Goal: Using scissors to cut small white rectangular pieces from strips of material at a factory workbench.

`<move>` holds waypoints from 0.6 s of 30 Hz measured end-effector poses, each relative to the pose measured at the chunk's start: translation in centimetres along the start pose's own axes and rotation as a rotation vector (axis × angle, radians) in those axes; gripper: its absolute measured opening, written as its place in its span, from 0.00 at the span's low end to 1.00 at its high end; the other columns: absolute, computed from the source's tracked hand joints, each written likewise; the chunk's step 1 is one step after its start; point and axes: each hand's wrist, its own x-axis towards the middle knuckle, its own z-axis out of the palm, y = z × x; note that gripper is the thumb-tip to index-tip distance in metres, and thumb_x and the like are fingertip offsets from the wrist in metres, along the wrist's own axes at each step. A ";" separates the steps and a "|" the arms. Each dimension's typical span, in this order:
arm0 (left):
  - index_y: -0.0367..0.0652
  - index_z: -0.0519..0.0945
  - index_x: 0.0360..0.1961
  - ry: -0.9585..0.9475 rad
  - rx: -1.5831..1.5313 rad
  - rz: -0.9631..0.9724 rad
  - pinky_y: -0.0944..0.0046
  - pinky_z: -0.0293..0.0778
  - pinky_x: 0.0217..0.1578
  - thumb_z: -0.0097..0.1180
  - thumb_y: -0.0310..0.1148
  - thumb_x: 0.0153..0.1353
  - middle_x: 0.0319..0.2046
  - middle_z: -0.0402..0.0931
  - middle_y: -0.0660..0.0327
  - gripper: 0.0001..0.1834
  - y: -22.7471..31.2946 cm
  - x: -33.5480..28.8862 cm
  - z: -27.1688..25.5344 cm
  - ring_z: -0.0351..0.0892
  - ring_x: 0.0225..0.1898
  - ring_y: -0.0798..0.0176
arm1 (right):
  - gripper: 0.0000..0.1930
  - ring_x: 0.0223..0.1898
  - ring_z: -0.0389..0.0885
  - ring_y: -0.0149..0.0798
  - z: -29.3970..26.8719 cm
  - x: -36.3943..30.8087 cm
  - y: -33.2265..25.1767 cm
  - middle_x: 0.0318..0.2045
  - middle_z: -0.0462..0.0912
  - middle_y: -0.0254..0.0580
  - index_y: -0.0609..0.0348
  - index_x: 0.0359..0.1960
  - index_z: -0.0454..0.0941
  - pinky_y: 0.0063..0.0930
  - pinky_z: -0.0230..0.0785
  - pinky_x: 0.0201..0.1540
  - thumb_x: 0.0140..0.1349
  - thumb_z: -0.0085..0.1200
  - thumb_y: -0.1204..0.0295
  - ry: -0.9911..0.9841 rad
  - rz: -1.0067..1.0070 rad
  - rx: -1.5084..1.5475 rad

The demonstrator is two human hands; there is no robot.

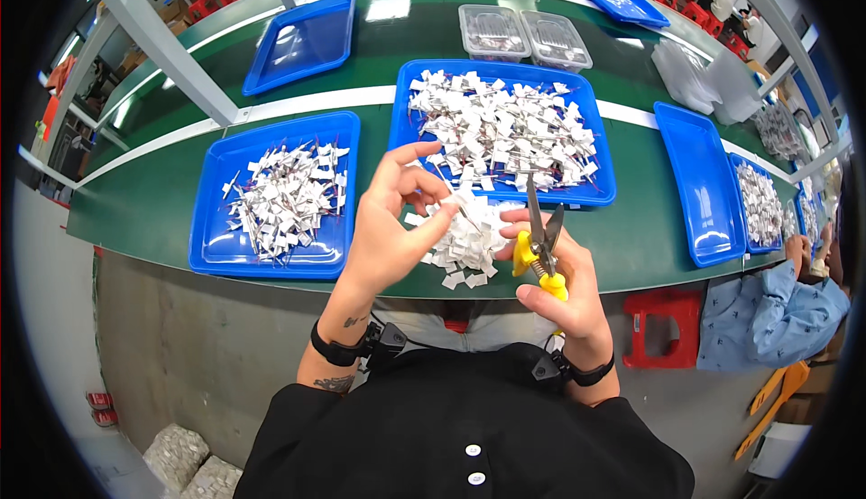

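Observation:
My right hand [575, 282] is wrapped round the yellow handles of a pair of spring-loaded snips [541, 244], whose dark blades stand apart and point away from me. My left hand [394, 219] is closed in a pinch on a small thin wire piece with a white tag [465, 213], partly hidden by the fingers. Beneath both hands lies a loose heap of small white pieces [469, 251] on the green table [379, 138]. Just beyond it, a blue tray [606, 161] holds many white-tagged wire pieces. Another blue tray [206, 219] on the left holds a smaller pile.
Two clear plastic boxes [494, 32] stand behind the middle tray. Further blue trays lie at the back left [302, 41] and on the right [699, 188]. A grey post [167, 43] rises at the left. At right, a person in a blue sleeve [767, 314] sits near a red stool [663, 329].

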 end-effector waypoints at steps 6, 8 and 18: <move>0.36 0.70 0.54 -0.025 0.253 0.125 0.72 0.70 0.32 0.64 0.23 0.52 0.29 0.80 0.65 0.27 0.2 -0.7 1.1 0.72 0.28 0.72 | 0.31 0.52 0.77 0.41 1.6 1.6 -0.1 0.62 0.64 0.50 0.67 0.58 0.72 0.36 0.68 0.57 0.47 0.58 0.77 -0.115 0.036 0.081; 0.36 0.71 0.52 0.005 0.205 0.084 0.72 0.69 0.32 0.64 0.23 0.52 0.29 0.79 0.64 0.25 0.0 -1.0 1.1 0.70 0.27 0.74 | 0.32 0.51 0.78 0.42 1.6 1.5 0.0 0.61 0.66 0.50 0.67 0.59 0.72 0.36 0.69 0.57 0.46 0.57 0.76 -0.090 0.060 0.096; 0.31 0.82 0.39 0.015 -0.257 -0.241 0.77 0.66 0.29 0.66 0.23 0.57 0.32 0.79 0.64 0.10 -1.8 -2.5 1.3 0.70 0.30 0.78 | 0.38 0.49 0.80 0.46 2.8 1.4 0.3 0.49 0.77 0.55 0.75 0.58 0.68 0.37 0.68 0.56 0.39 0.53 0.69 0.025 0.221 0.481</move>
